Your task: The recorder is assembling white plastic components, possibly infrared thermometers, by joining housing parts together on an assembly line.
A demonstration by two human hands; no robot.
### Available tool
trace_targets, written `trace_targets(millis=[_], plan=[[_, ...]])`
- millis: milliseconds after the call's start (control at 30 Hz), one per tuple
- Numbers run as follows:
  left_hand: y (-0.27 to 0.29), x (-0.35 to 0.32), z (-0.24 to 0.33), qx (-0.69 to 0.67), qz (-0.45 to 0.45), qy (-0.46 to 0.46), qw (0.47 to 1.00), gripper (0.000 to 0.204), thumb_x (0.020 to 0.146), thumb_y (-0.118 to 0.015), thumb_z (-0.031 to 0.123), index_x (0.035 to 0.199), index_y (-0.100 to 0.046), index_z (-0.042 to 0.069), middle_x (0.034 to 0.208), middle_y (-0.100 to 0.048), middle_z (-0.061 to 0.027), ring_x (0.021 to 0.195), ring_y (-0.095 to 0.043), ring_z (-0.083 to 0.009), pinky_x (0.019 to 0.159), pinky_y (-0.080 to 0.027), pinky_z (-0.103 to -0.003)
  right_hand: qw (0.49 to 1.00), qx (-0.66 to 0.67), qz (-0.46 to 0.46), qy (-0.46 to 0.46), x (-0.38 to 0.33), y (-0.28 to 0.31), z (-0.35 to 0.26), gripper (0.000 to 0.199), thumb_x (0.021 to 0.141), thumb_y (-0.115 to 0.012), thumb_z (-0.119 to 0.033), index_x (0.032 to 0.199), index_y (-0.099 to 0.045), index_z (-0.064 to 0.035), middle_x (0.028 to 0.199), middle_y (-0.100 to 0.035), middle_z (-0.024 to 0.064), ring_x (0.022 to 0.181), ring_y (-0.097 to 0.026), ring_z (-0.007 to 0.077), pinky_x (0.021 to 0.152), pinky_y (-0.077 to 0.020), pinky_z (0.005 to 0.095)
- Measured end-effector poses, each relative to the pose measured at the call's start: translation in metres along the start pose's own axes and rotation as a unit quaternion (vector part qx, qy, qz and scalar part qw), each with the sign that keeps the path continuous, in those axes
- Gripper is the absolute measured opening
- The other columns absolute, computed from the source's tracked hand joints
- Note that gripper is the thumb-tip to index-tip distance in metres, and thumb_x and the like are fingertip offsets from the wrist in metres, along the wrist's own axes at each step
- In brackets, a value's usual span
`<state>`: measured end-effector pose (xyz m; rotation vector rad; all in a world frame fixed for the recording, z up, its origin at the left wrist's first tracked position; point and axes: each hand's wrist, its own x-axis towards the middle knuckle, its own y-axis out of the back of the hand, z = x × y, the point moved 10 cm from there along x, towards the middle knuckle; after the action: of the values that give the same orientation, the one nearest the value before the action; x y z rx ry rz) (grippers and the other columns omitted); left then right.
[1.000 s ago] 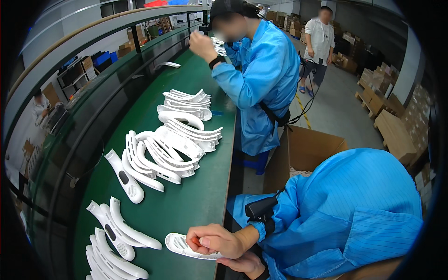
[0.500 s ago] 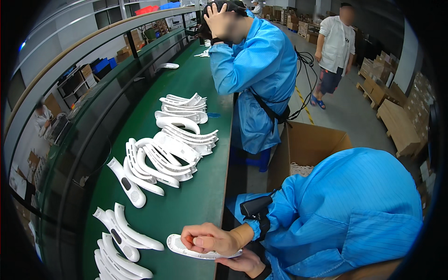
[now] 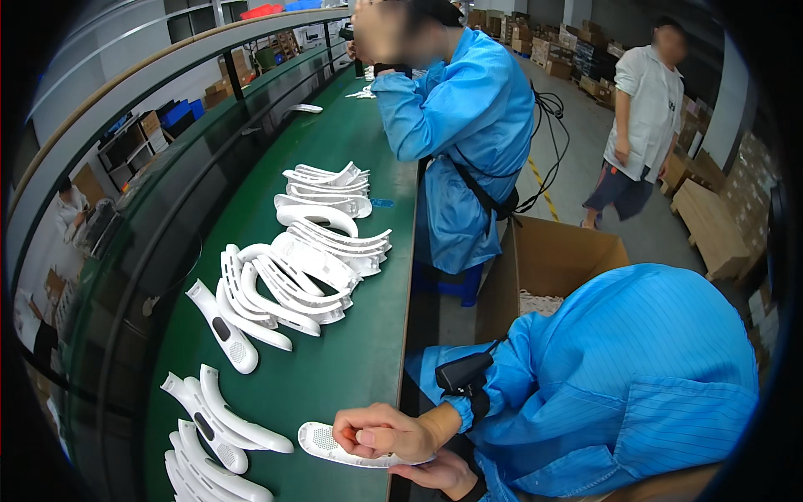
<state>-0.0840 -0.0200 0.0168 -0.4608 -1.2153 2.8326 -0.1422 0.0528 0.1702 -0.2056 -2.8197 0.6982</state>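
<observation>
At the near edge of the green bench (image 3: 351,351), our right hand (image 3: 386,432) has its grip closed over a white shell (image 3: 322,441), thumb pressed along the top. The piece's perforated end juts out to the left, over the bench edge. Our left hand (image 3: 441,473) sits beneath the shell's other end, seemingly propping it; we cannot tell whether that grip is closed.

That makes one shell in hand. To the left lie a near group (image 3: 209,418) of about five long white pieces, one handle-like piece (image 3: 222,328) on its own, a nested pile of curved bands (image 3: 288,280) and a far stack (image 3: 330,186). Both heaps overlap too much to count. They look sorted by shape and kept within reach.

One open cardboard box (image 3: 562,251) stands on the floor just beside the bench. We count two other people on our side: a neighbour in a blue coat (image 3: 468,125) and a person in white (image 3: 640,109) in the aisle.
</observation>
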Motion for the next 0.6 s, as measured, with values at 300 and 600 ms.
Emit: trace_targets(millis=[300, 600], plan=[[-0.002, -0.003, 0.0, 0.029, 0.017, 0.008, 0.999, 0.071, 0.095, -0.033, 0.057, 0.138, -0.035, 0.0, 0.131, -0.048, -0.0168, 0.119, -0.047, -0.0298, 0.102, -0.034, -0.041, 1.0, -0.014, -0.004, 0.018, -0.001, -0.001, -0.017, 0.02, 0.086, -0.043, -0.022, 0.085, -0.047, -0.0026, 0.067, -0.04, -0.002, 0.057, -0.032, 0.005, 0.051, -0.0256, 0.0203], [-0.003, 0.0, 0.011, 0.052, 0.045, -0.018, 0.997, 0.071, 0.095, -0.033, 0.056, 0.138, -0.035, 0.0, 0.131, -0.049, -0.017, 0.118, -0.047, -0.0289, 0.1, -0.034, -0.04, 0.999, -0.009, -0.035, 0.032, 0.004, -0.007, -0.014, 0.023, 0.087, -0.043, -0.024, 0.087, -0.046, -0.0021, 0.068, -0.04, -0.002, 0.057, -0.033, 0.0054, 0.051, -0.0269, 0.0204]])
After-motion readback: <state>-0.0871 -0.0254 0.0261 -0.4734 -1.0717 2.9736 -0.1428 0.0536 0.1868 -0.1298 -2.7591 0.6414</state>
